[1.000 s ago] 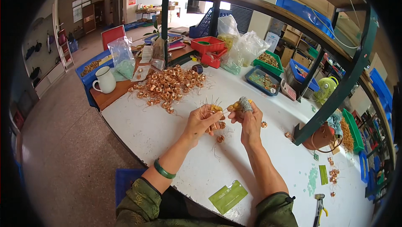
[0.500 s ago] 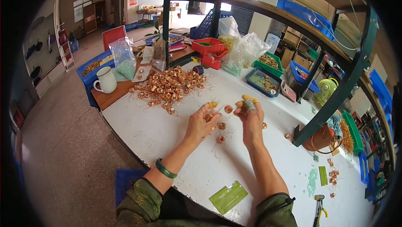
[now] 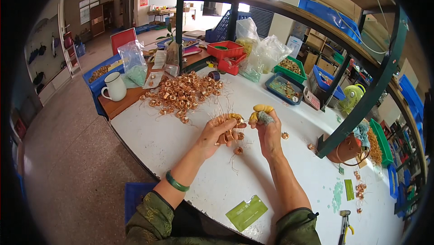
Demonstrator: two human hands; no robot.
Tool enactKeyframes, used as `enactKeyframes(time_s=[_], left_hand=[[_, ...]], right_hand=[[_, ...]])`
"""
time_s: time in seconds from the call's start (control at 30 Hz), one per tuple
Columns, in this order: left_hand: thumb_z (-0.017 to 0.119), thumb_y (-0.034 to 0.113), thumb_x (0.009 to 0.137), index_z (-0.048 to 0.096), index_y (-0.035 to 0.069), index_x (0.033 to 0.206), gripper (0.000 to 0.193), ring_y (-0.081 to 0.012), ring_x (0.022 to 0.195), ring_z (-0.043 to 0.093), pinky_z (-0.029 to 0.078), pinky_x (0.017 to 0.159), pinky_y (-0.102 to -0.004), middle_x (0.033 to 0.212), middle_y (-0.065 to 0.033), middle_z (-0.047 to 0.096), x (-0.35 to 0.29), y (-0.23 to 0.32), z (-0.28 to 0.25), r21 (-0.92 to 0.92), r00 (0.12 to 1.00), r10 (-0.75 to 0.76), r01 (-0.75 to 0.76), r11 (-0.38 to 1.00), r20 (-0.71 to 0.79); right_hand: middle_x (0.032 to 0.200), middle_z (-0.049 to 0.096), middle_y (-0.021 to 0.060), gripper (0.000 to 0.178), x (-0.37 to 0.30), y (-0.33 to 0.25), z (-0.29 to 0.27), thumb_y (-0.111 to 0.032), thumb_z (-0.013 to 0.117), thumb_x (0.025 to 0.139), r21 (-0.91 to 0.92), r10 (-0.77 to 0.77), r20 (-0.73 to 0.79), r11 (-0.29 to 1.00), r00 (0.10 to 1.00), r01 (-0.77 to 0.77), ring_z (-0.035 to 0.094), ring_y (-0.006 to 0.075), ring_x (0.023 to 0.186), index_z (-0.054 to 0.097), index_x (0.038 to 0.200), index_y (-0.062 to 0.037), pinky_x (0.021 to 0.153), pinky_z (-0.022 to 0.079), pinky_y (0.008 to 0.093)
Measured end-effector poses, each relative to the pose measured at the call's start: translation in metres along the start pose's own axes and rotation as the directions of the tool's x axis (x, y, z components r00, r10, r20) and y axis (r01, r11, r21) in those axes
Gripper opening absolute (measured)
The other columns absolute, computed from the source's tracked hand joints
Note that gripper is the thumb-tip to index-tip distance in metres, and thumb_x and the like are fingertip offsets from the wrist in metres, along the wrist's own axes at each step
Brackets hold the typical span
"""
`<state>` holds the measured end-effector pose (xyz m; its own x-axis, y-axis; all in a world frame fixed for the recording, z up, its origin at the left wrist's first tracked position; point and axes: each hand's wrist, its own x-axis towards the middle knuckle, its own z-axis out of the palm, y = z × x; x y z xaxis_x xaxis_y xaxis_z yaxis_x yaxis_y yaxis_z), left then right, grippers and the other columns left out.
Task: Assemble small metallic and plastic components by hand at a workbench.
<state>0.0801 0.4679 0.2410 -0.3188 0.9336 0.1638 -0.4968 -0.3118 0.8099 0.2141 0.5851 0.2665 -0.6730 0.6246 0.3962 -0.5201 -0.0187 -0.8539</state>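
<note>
My left hand (image 3: 210, 138), a green bangle on its wrist, is closed around several small copper wire coils (image 3: 229, 136), their thin wire ends sticking up past the fingers. My right hand (image 3: 267, 129) is close beside it, yellow covers and a grey wrap on its fingers. Its thumb and fingertips are pinched together near the left fingertips; what they grip is too small to make out. Loose copper coils lie on the white table below and beside the hands, one (image 3: 238, 151) under the left fingers and another (image 3: 285, 135) right of the right hand.
A big heap of copper coils (image 3: 185, 91) lies beyond my left hand. Around the table stand a white mug (image 3: 115, 87), red bins (image 3: 224, 49), a dark tray (image 3: 285, 88) and a green shelf post (image 3: 357, 91). Nearer lie a green card (image 3: 247, 213) and a hammer (image 3: 344, 224).
The coil seen between my hands no longer hangs there. My left hand has turned, showing the coils in it, and my right fingertips have come in toward it.
</note>
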Motion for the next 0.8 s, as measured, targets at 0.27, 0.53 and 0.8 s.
enactKeyframes(time_s=[0.27,0.53,0.8], left_hand=[[0.065,0.013,0.087,0.063,0.004,0.111,0.026,-0.0064,0.056,0.053,0.041,0.042,-0.0176,0.084,-0.004,0.067,0.0,-0.009,-0.001,0.352,0.98,0.145,-0.09,0.932,-0.134],[0.068,0.015,0.085,0.064,0.002,0.106,0.025,-0.0045,0.051,0.046,0.042,0.041,-0.018,0.078,-0.0001,0.065,-0.004,-0.013,0.005,0.651,0.987,0.14,-0.056,0.757,-0.078],[0.067,0.014,0.086,0.064,0.003,0.107,0.024,-0.0064,0.053,0.052,0.042,0.042,-0.0182,0.074,-0.0025,0.064,-0.002,-0.01,0.01,0.384,0.974,0.146,-0.07,0.921,-0.172]], right_hand=[[0.099,0.062,0.0092,0.035,0.003,-0.005,-0.001,-0.004,0.04,0.089,-0.257,0.004,-0.22,0.964,0.976,-0.062,0.054,0.0165,0.082,0.054,0.121,-0.0017,0.077,0.043,0.0241],[0.097,0.066,0.0062,0.037,-0.001,-0.008,0.005,0.008,0.05,0.079,-0.663,-0.028,0.191,0.733,0.981,0.15,0.055,0.0148,0.079,0.062,0.113,0.0001,0.073,0.042,0.0236],[0.092,0.067,0.0062,0.033,-0.007,-0.006,0.015,0.01,0.047,0.078,-0.632,-0.073,0.036,0.771,0.997,0.079,0.056,0.0133,0.07,0.062,0.106,-0.0016,0.067,0.044,0.023]])
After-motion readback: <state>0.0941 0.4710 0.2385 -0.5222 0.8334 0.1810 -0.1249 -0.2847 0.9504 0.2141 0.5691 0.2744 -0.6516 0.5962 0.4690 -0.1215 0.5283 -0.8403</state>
